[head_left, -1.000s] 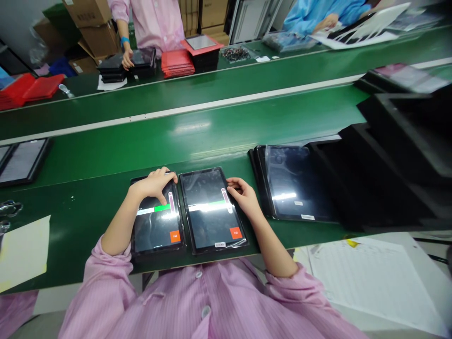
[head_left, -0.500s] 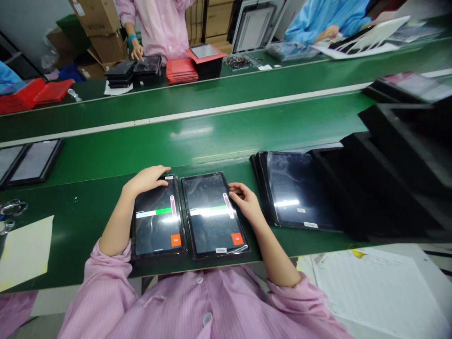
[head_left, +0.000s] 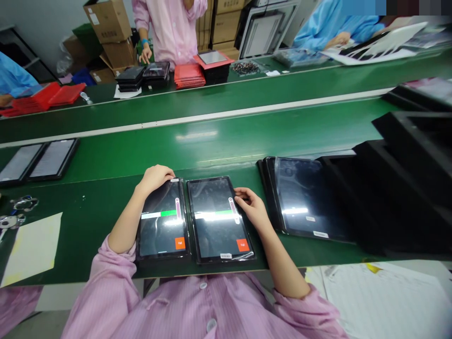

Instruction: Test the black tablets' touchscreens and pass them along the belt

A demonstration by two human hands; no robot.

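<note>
Under and just beside the left hand (head_left: 157, 178): left tablet (head_left: 162, 230), lying face up on the green workbench (head_left: 95, 235). Curved over its upper left part, with fingers bent toward the top edge; whether gripping or merely resting, impossible to tell. Just beside the right hand (head_left: 252, 207), on its inner side: right tablet (head_left: 212, 235), also face up, parallel to the left tablet and set apart by a narrow gap. Half curled at its right edge, with thumb and forefinger slightly parted; whether closed on that edge, impossible to tell. On both lit screens, below the hands: orange square marked "Fail"; higher up, white-and-green bar and upright pink slider.

To the right of the right hand: plastic-filmed tablet (head_left: 303, 197), topmost of a fanned stack; farther right, black trays (head_left: 406, 188), partly blurred. Nearer the body than the right hand, at lower right: printed sheets (head_left: 381, 296). To the left of the left hand, toward the body: pale paper sheet (head_left: 33, 249), with small metallic items (head_left: 24, 203) just above. Farther out on the left: paired tablets (head_left: 52, 158), side by side.

Well beyond both hands, across the bench: pink-clad co-worker (head_left: 173, 28), with one hand lowered near stacked black tablets (head_left: 130, 77); alongside, red pouches (head_left: 189, 75). Far beyond the right hand: blue-sleeved co-worker (head_left: 314, 28).
</note>
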